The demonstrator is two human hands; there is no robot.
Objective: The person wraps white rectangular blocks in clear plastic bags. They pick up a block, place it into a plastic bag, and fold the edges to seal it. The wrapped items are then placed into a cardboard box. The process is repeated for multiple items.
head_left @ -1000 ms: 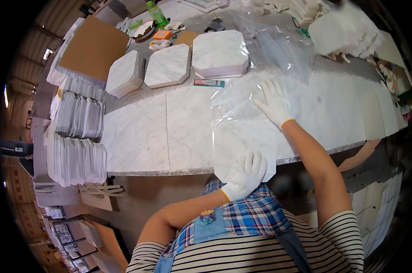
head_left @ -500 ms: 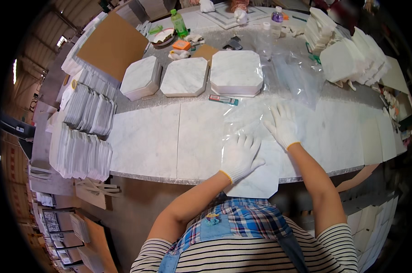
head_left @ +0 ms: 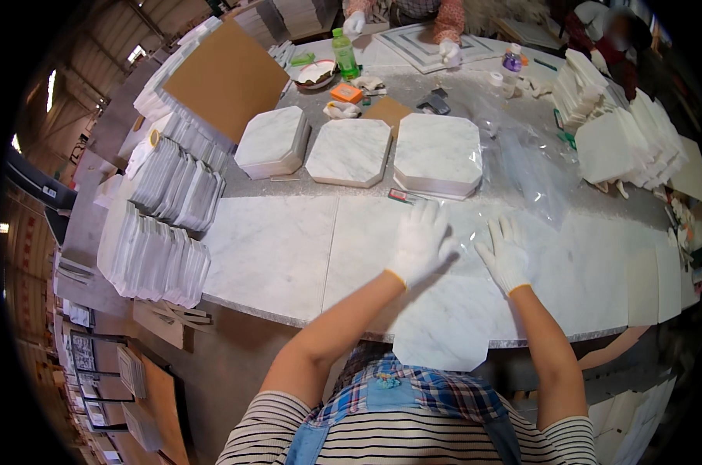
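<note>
Both hands wear white knit gloves. My left hand (head_left: 422,242) lies flat, fingers spread, on a clear plastic sheet (head_left: 475,225) spread over a white marble tile (head_left: 451,325). That tile has cut corners and overhangs the near edge of the marble table (head_left: 273,256). My right hand (head_left: 504,252) rests palm down on the same sheet, a hand's width to the right. Neither hand grips anything.
Three stacks of octagonal marble tiles (head_left: 438,153) stand behind the sheet, with a small red and green tool (head_left: 401,195) before them. Racks of thin tiles (head_left: 169,209) fill the left side, white tile piles (head_left: 622,139) the right. Another person's gloved hands (head_left: 448,51) work at the far end, near a green bottle (head_left: 343,53).
My left hand has come up from the table's near edge onto the plastic sheet beside my right hand. The view has tilted, so the table sits lower in the picture.
</note>
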